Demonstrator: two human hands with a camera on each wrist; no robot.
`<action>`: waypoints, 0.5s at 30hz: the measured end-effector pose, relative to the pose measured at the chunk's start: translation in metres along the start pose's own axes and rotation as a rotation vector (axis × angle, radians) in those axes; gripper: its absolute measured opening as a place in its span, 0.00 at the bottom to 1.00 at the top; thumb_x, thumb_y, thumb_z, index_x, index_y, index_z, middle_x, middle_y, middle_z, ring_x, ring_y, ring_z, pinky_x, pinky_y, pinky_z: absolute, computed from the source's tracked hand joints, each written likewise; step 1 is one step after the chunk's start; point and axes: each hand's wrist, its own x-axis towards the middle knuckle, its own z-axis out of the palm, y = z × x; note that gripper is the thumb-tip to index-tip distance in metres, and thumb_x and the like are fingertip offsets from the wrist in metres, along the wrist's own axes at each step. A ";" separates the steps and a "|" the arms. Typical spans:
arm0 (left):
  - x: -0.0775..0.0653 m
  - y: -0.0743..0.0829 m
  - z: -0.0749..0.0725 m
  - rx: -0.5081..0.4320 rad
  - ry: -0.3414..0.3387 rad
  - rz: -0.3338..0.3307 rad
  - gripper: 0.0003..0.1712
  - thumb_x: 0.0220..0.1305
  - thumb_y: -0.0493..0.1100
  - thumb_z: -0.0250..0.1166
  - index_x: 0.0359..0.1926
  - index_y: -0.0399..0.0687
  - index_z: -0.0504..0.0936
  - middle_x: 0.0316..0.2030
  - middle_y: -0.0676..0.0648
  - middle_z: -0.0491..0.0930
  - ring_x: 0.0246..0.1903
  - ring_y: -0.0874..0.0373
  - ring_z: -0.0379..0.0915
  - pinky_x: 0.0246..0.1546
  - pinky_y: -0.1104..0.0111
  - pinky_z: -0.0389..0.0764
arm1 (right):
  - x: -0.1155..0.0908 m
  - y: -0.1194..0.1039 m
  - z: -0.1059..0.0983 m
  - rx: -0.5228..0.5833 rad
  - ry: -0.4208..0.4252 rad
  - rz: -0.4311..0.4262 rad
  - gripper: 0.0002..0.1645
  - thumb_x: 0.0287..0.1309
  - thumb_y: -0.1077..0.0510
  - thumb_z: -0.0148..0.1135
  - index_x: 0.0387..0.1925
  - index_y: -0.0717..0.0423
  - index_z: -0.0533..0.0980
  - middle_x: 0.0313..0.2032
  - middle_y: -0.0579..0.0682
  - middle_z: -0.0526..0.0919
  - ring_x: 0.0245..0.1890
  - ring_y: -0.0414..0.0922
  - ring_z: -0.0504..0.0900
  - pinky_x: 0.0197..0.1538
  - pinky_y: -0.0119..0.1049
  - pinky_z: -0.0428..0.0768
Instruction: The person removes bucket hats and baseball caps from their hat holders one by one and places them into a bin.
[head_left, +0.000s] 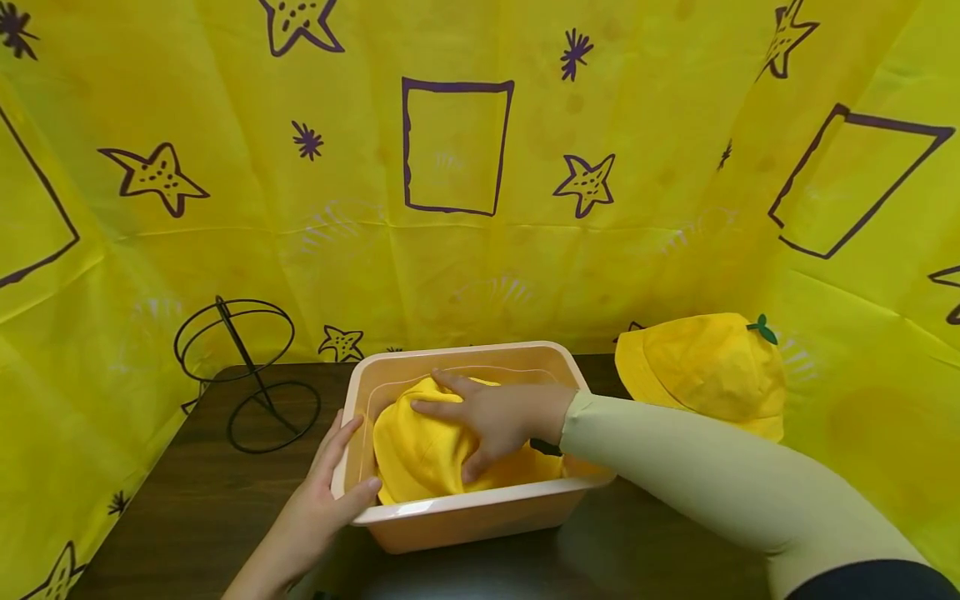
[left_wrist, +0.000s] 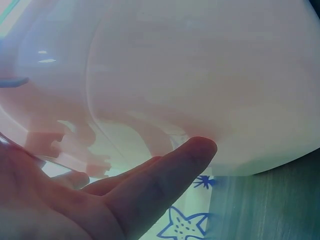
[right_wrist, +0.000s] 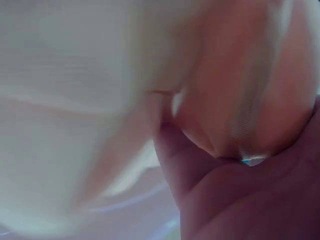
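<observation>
A peach plastic basin stands on the dark wooden table, with a soft yellow hat inside it. My left hand holds the basin at its near left corner, thumb at the front rim and fingers along the left rim. In the left wrist view the thumb lies against the basin's pale wall. Over the hat, my right hand rests with fingers spread and thumb pointing down onto the cloth. Pale hat fabric fills much of the right wrist view, blurred, beside the thumb. A dark green bit shows by the right wrist.
Another yellow hat with a green sprout on top sits at the right back of the table. A black wire stand with round hoops is at the left back. Yellow printed cloth walls in the table.
</observation>
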 end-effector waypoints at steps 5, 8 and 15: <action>0.000 0.000 0.001 -0.003 -0.010 -0.014 0.45 0.66 0.47 0.66 0.78 0.53 0.52 0.78 0.43 0.29 0.72 0.30 0.33 0.59 0.28 0.45 | 0.013 0.002 0.010 -0.036 -0.064 0.004 0.65 0.50 0.32 0.72 0.78 0.23 0.40 0.78 0.48 0.27 0.76 0.54 0.39 0.69 0.51 0.59; 0.000 0.000 0.001 0.000 -0.013 -0.019 0.45 0.67 0.47 0.66 0.78 0.54 0.52 0.78 0.44 0.29 0.72 0.30 0.33 0.59 0.28 0.46 | 0.017 0.001 0.012 -0.063 -0.086 0.008 0.65 0.49 0.30 0.71 0.77 0.22 0.39 0.78 0.47 0.26 0.76 0.57 0.38 0.69 0.55 0.57; 0.001 0.002 -0.001 -0.009 -0.011 -0.047 0.46 0.66 0.48 0.66 0.78 0.54 0.52 0.78 0.44 0.28 0.72 0.30 0.37 0.62 0.32 0.49 | 0.025 0.001 0.018 -0.136 -0.121 0.036 0.65 0.49 0.28 0.70 0.76 0.18 0.37 0.78 0.43 0.26 0.75 0.59 0.35 0.69 0.61 0.53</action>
